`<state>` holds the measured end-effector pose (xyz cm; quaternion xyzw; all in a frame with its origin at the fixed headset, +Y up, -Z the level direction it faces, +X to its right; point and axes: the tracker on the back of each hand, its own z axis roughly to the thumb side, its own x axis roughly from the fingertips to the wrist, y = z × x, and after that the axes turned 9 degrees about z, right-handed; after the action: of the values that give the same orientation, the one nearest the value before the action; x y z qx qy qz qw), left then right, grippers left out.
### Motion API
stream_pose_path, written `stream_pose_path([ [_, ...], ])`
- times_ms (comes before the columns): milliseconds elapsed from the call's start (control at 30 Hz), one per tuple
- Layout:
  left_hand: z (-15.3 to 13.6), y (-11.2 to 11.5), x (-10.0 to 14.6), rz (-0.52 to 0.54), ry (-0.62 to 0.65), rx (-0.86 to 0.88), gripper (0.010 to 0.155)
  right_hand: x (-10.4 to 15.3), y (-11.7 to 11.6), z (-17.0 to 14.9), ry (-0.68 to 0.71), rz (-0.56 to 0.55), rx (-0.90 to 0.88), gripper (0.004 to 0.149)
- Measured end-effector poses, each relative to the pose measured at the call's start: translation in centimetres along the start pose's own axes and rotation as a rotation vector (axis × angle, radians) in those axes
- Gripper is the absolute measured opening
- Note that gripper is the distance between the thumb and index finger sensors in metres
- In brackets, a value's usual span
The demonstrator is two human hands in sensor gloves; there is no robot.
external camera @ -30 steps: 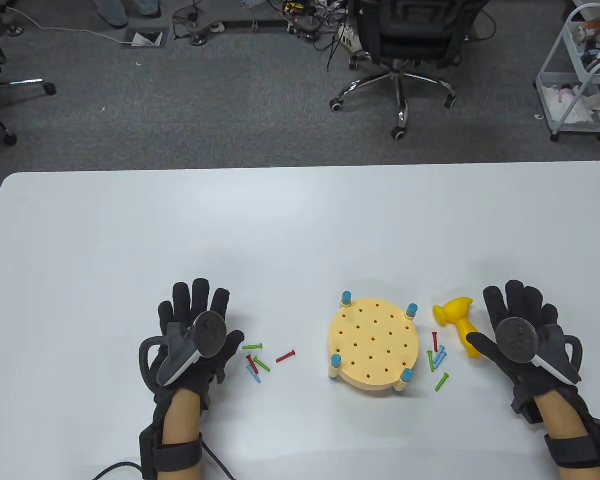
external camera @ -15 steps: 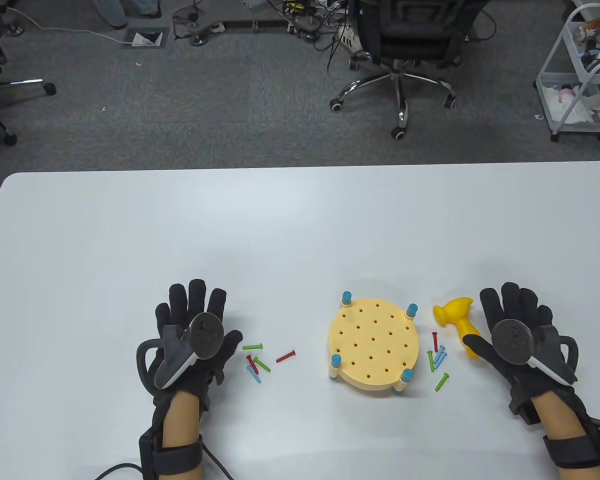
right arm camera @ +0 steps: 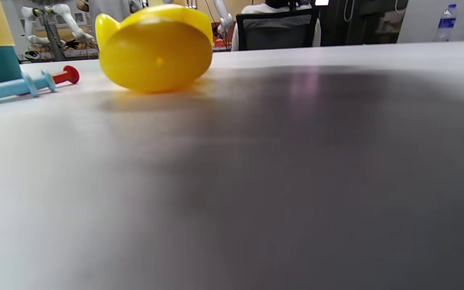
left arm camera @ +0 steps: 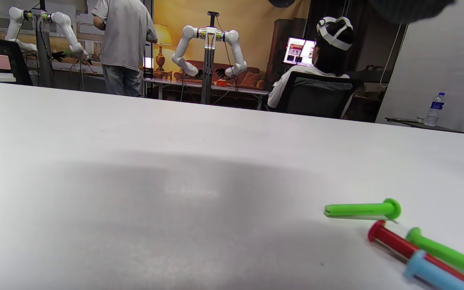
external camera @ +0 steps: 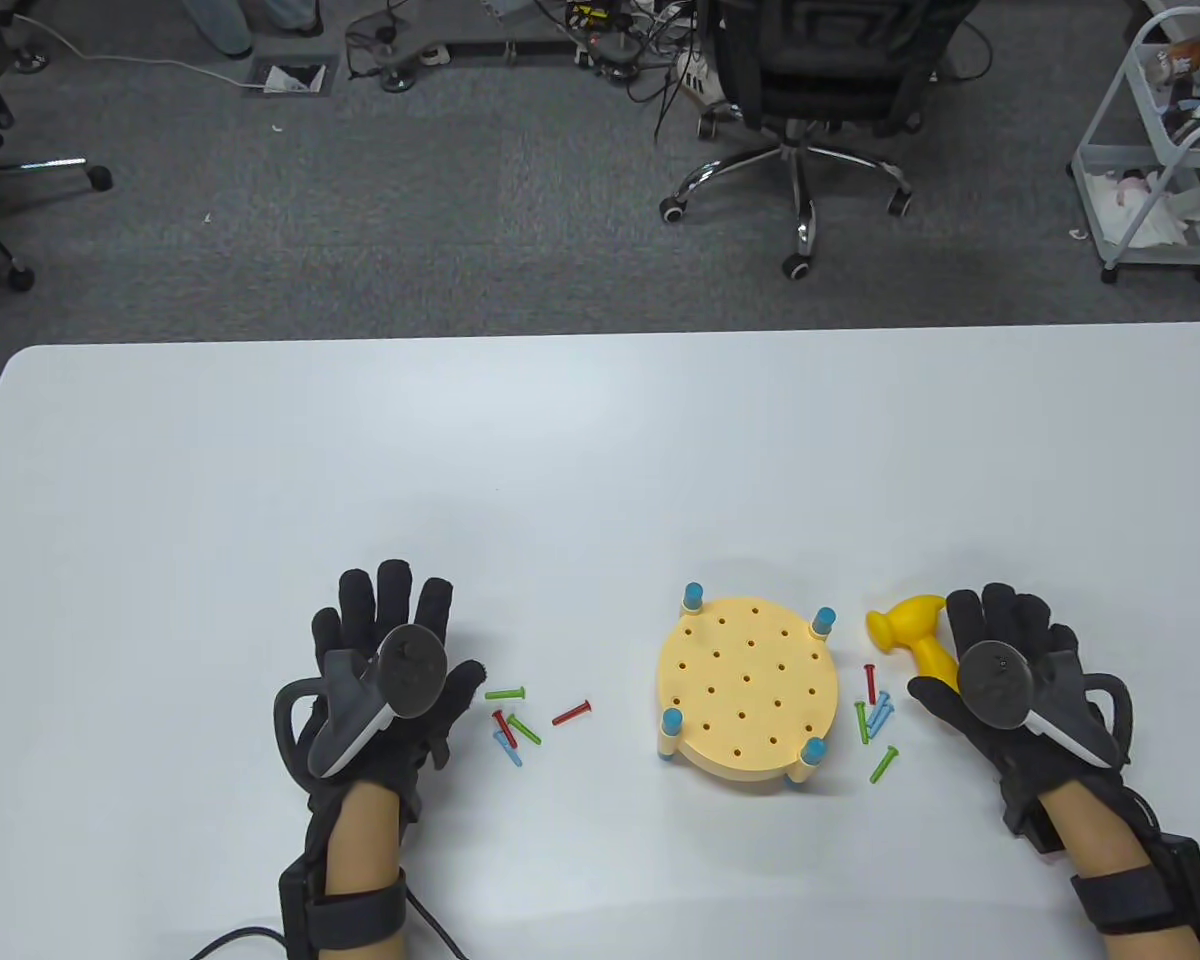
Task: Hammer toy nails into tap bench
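- Tap bench [external camera: 747, 692]: round yellow board on 4 blue-capped legs, standing on the white table [external camera: 600, 450] between the hands. All holes appear unfilled; no nail is seated.
- Right nail cluster [external camera: 875, 720]: red, blue and green nails loose just beside the bench's right edge.
- Left nail cluster [external camera: 512, 722]: a further loose group, with 1 red nail [external camera: 571, 712] apart toward the bench.
- Hammer [external camera: 917, 637]: lying flat, head toward the far side.
- Right hand [external camera: 1000, 668]: fingers spread over the handle, no closed grip visible; contact cannot be confirmed.
- Left hand [external camera: 385, 665]: flat and spread, holding nothing.
- Risk: a loose grip could let the smooth handle roll.
- Risk: the right thumb, near the right cluster, could scatter nails.
- Risk: the light bench, unsteadied, may slide under blows.
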<state>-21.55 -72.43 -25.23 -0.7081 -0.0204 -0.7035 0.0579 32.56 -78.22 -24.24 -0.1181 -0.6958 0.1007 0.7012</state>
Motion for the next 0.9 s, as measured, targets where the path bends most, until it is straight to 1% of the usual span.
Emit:
stream_pose_path([
  [67, 0.0, 0.0, 0.0, -0.002, 0.002, -0.002, 0.081, -0.3, -0.3, -0.1, -0.028, 0.019, 0.019, 0.097],
  [200, 0.1, 0.1, 0.0, -0.005, 0.002, -0.003, 0.081, -0.6, -0.7, 0.2, -0.041, 0.066, 0.050, 0.096],
  [333, 0.3, 0.4, -0.1, -0.020, 0.005, -0.014, 0.081, -1.0, -1.2, 0.6, -0.038, 0.132, 0.069, 0.088],
  [400, 0.6, 0.6, -0.2, -0.033, 0.012, -0.027, 0.081, -1.1, -1.3, 0.7, -0.042, 0.160, 0.036, 0.085],
  [600, 1.8, 1.5, -0.4, -0.064, 0.055, -0.066, 0.081, -1.2, -1.3, 0.5, -0.073, 0.162, -0.024, 0.074],
  [667, 2.5, 1.8, -0.5, -0.071, 0.086, -0.086, 0.081, -1.2, -1.0, 0.1, -0.085, 0.135, -0.055, 0.069],
  [733, 3.3, 2.2, -0.6, -0.080, 0.115, -0.107, 0.080, -1.0, -0.6, -0.2, -0.097, 0.085, -0.082, 0.065],
  [833, 4.5, 2.8, -0.7, -0.089, 0.172, -0.153, 0.078, -0.2, 0.5, -0.9, -0.139, -0.101, -0.157, 0.063],
  [867, 4.8, 2.9, -0.7, -0.090, 0.181, -0.164, 0.078, 0.2, 0.9, -1.2, -0.147, -0.172, -0.187, 0.063],
  [900, 5.1, 3.1, -0.7, -0.091, 0.195, -0.173, 0.077, 0.5, 1.3, -1.4, -0.149, -0.270, -0.236, 0.062],
])
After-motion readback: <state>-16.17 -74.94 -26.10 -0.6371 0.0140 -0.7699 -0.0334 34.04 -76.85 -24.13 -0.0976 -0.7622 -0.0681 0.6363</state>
